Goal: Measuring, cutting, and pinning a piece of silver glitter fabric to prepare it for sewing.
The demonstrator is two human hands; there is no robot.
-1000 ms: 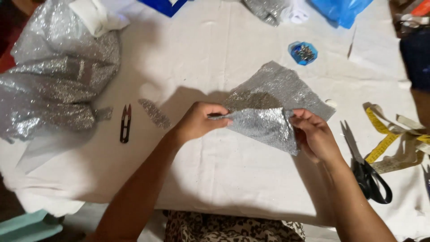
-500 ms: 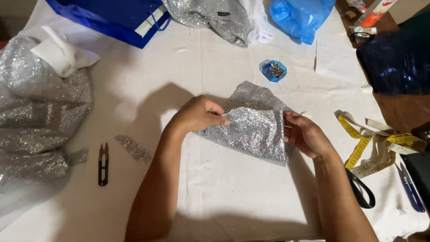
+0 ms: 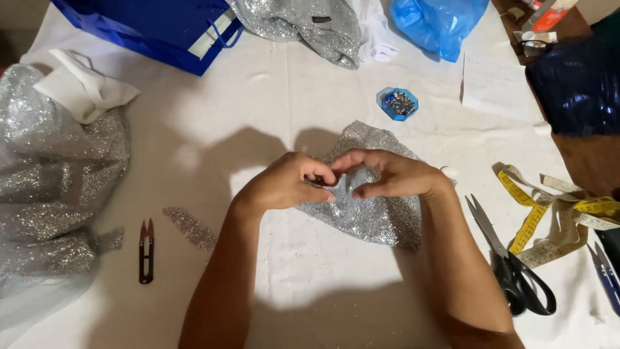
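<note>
Glitter fabric piece (image 3: 371,216) — silver, mid-surface (image 3: 290,116); left hand (image 3: 284,184) and right hand (image 3: 387,174) both pinch its near-centre fold, fingertips closed together, steadying it. Scissors (image 3: 510,265) right, thread snips (image 3: 146,249) left — within reach.

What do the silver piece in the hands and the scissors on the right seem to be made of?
The silver piece looks like thin glitter fabric: it sparkles in grains and folds softly where the left hand and right hand pinch it. The scissors seem to have grey metal blades with a dull shine and black handles, probably plastic.
</note>
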